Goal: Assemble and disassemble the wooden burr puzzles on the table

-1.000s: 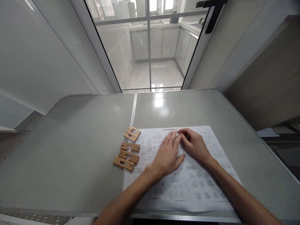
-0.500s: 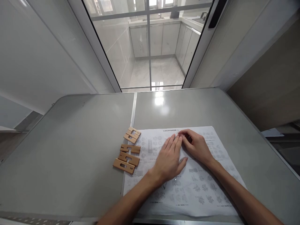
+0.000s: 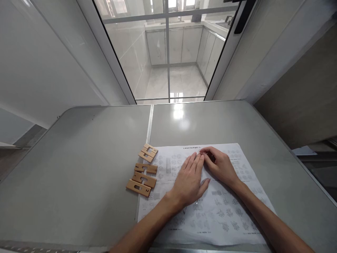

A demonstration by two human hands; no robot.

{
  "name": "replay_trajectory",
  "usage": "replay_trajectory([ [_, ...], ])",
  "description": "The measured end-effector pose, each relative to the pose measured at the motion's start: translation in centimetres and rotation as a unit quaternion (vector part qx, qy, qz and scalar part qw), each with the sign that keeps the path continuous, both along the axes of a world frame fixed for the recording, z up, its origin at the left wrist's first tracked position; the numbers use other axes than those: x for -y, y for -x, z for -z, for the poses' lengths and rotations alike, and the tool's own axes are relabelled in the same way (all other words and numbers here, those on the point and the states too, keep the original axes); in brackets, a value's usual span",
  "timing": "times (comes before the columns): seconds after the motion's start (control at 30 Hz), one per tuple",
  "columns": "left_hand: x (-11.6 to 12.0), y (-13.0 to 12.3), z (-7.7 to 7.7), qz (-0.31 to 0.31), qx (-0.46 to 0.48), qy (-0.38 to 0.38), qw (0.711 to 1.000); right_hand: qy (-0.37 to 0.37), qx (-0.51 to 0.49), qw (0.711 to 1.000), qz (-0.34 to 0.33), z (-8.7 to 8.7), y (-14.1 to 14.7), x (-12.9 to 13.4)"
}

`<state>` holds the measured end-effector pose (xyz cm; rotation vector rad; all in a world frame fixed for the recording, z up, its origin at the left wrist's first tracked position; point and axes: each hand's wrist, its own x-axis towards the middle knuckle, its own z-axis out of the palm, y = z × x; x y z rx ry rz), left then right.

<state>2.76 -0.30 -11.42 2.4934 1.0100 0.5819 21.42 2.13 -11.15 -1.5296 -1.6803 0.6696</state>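
A printed sheet of paper (image 3: 210, 225) covered with small line drawings lies on the table. My left hand (image 3: 187, 181) rests flat on it, palm down, fingers stretched toward the sheet's top edge and thumb out to the right. Beside those fingertips, my right hand (image 3: 221, 167) is curled, thumb and fingers pinched together near the top of the sheet. Whatever the pinch holds, if anything, is hidden. Left of my hands, notched wooden puzzle pieces lie in two groups: a small pale group (image 3: 144, 155) at the top and several numbered brown pieces (image 3: 138, 187) below, partly over the paper's left edge.
The grey table (image 3: 79, 175) has a metal seam (image 3: 150, 123) running from its far edge toward the wooden pieces. Beyond it stands a glass door (image 3: 181, 80) with a kitchen behind. A white wall (image 3: 52, 63) rises at the left.
Little differs. Both hands keep their places on the paper, and the whole view has shifted very slightly. The wooden pieces lie as before.
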Motion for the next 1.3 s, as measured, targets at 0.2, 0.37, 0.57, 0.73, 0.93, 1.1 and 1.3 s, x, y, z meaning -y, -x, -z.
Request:
replay_trajectory([
  [0.2, 0.05, 0.04, -0.21, -0.001, -0.014, -0.002, 1.0, 0.003, -0.004, 1.0, 0.0, -0.06, 0.03, 0.01],
  [0.37, 0.02, 0.04, -0.28, -0.001, -0.021, -0.003, 1.0, 0.003, -0.006, 1.0, -0.003, 0.05, -0.04, -0.03],
  [0.57, 0.04, 0.11, -0.36, 0.001, -0.019, -0.001, 1.0, 0.003, -0.004, 1.0, -0.003, 0.1, -0.04, -0.02],
  [0.73, 0.06, 0.13, -0.33, 0.0, -0.021, -0.003, 1.0, 0.0, -0.002, 1.0, -0.005, 0.13, -0.07, 0.0],
  [0.93, 0.09, 0.16, -0.35, -0.003, -0.025, -0.008, 1.0, -0.002, 0.003, 1.0, -0.008, 0.25, -0.11, 0.03],
  [1.1, 0.1, 0.22, -0.49, -0.004, -0.027, -0.002, 1.0, 0.002, 0.001, 1.0, -0.008, 0.29, -0.05, 0.04],
  [1.3, 0.11, 0.24, -0.42, -0.001, -0.03, -0.004, 1.0, 0.001, 0.0, 1.0, -0.008, 0.39, -0.05, 0.06],
])
